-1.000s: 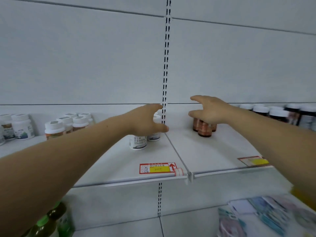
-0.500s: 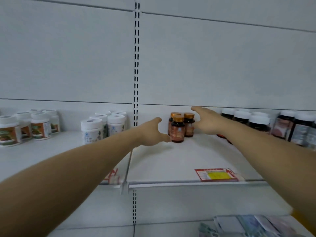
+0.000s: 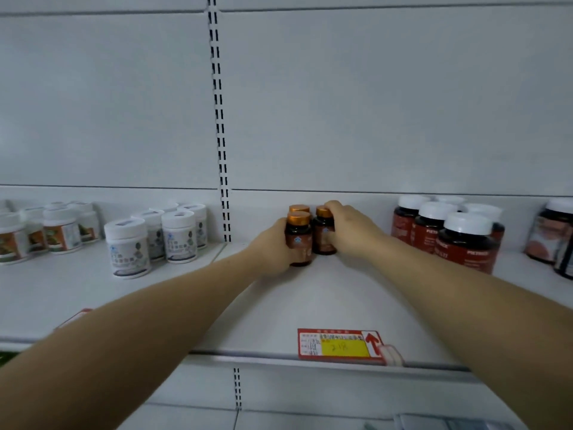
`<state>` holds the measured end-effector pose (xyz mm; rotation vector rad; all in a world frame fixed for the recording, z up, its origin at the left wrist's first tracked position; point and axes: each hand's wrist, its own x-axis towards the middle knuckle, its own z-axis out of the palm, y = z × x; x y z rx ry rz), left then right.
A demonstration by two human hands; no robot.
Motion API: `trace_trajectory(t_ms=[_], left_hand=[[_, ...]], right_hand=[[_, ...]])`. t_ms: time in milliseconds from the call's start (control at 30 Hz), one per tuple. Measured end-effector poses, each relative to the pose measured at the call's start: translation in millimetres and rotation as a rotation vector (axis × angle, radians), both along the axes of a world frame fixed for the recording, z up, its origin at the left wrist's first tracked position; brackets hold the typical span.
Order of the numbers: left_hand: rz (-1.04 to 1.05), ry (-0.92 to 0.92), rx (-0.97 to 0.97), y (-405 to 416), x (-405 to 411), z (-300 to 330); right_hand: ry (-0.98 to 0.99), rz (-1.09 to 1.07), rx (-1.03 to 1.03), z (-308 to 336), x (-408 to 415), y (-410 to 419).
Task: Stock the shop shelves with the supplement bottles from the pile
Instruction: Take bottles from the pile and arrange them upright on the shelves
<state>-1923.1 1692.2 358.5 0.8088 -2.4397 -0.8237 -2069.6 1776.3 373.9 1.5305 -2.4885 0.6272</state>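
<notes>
On the white shelf (image 3: 325, 299), three amber bottles with orange caps (image 3: 299, 237) stand upright in a tight cluster far back against the rear panel. The left hand (image 3: 273, 252) curls around the near-left bottle, and the right hand (image 3: 350, 231) wraps the right-hand bottle (image 3: 322, 234), fingers over its cap. White-capped jars (image 3: 127, 246) stand to the left, dark red bottles (image 3: 465, 243) to the right, and a red and yellow price tag (image 3: 341, 346) sits at the near edge.

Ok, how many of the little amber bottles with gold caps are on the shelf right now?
3 visible: front-left amber bottle in the left hand, front-right bottle in the right hand, one behind. More may be hidden.
</notes>
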Motion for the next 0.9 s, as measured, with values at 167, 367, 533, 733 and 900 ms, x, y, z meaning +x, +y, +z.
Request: trace_trajectory(t_ms=[167, 367, 533, 733, 900], left_hand=[[-0.002, 0.017, -0.002, -2.4, -5.4, -3.6], [-0.043, -0.054, 0.019, -3.0, 1.3, 3.7], [-0.044, -0.127, -0.090, -5.1, 22.8, 25.4], [-0.226, -0.109, -0.236, 29.2, 39.5, 48.9], [-0.320, -0.121, -0.205, 66.5, 26.5, 38.6]], right_hand=[[0.015, -0.013, -0.041, -3.2, -6.4, -2.8], [-0.010, -0.028, 0.013, 8.0, 3.1, 0.5], [0.101, -0.031, 0.022, 44.9, 18.7, 32.5], [0.152, -0.165, 0.023, 77.7, 23.8, 93.1], [0.100, -0.266, -0.028, 75.2, 14.3, 141.5]])
